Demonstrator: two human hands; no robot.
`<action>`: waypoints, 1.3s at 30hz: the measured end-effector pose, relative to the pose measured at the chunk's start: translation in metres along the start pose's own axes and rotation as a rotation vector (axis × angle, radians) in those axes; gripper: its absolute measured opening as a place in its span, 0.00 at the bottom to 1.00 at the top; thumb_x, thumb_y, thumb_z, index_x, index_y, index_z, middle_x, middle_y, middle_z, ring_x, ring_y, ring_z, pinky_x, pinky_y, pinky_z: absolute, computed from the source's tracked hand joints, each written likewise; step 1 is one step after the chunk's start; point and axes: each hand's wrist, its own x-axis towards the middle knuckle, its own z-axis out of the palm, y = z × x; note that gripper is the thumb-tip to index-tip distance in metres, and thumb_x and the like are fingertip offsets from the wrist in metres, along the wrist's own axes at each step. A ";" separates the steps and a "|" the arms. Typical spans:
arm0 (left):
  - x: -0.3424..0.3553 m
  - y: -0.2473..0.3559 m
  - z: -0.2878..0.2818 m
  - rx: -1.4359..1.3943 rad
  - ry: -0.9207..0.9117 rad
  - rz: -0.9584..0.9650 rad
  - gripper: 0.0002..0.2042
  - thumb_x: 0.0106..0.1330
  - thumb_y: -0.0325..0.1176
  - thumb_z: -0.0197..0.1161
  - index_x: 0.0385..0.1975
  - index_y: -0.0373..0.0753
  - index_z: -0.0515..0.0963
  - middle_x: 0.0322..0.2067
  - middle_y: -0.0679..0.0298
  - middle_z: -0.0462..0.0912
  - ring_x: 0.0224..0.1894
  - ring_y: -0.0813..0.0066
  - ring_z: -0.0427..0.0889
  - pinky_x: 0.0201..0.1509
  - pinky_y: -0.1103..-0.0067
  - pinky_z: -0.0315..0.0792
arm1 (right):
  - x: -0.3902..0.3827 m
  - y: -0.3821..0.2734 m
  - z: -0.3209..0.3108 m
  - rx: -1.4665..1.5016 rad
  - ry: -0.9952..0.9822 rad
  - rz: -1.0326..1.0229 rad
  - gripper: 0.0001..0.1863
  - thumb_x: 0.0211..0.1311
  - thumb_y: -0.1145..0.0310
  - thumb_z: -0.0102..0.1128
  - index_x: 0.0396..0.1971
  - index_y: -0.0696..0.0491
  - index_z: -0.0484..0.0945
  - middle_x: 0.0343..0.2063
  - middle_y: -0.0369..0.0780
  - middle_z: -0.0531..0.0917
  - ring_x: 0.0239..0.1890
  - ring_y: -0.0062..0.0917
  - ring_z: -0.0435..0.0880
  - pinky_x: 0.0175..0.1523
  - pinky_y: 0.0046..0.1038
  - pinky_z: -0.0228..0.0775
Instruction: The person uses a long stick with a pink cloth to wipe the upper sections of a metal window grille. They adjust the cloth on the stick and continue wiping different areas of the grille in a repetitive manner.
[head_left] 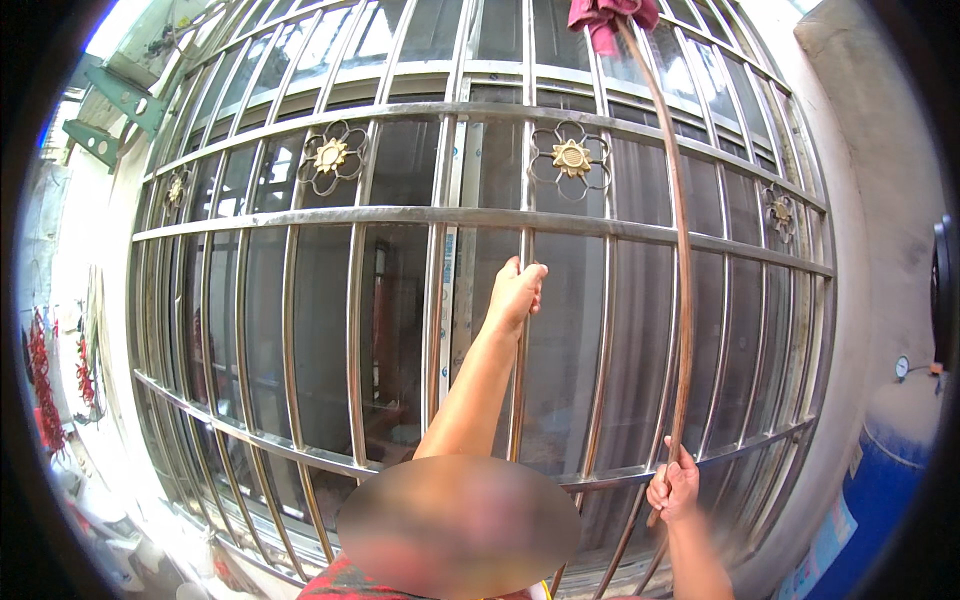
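Note:
My left hand (518,292) is raised in the middle of the view, its fingers wrapped round an upright bar (517,400) of a metal window grille. Lower at the right, my right hand (675,487) grips a long, thin wooden pole (684,260) near its bottom end. The pole rises in front of the grille and looks bent through the lens. At its upper end hangs a bunched dark pink cloth (610,18), partly cut off by the top edge. A blurred patch covers the lower middle and hides part of my left arm.
Gold flower ornaments (571,158) sit between the grille's two crossbars (400,216), with glass panes behind. A blue tank (885,490) with a small gauge (902,366) stands at the right wall. Red strings (45,385) hang at far left, below green brackets (122,98).

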 end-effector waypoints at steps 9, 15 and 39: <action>0.003 -0.004 0.000 0.015 0.020 0.028 0.07 0.60 0.30 0.58 0.26 0.43 0.65 0.15 0.74 0.64 0.13 0.87 0.63 0.15 0.87 0.58 | 0.010 0.000 0.000 0.117 -0.083 -0.002 0.27 0.62 0.57 0.57 0.58 0.51 0.66 0.10 0.33 0.68 0.07 0.12 0.59 0.12 0.16 0.52; 0.001 -0.001 0.003 0.039 0.036 0.007 0.07 0.59 0.30 0.58 0.26 0.43 0.65 0.15 0.74 0.65 0.14 0.87 0.63 0.15 0.87 0.58 | 0.017 0.013 0.018 0.233 -0.183 0.019 0.28 0.63 0.57 0.56 0.60 0.54 0.64 0.10 0.34 0.68 0.08 0.12 0.61 0.12 0.16 0.53; 0.000 -0.001 0.003 0.037 0.016 0.009 0.06 0.58 0.31 0.56 0.28 0.41 0.65 0.15 0.72 0.63 0.14 0.86 0.62 0.16 0.85 0.58 | 0.031 0.065 0.095 0.264 -0.211 0.051 0.29 0.64 0.57 0.53 0.60 0.56 0.62 0.10 0.34 0.68 0.07 0.12 0.59 0.11 0.16 0.51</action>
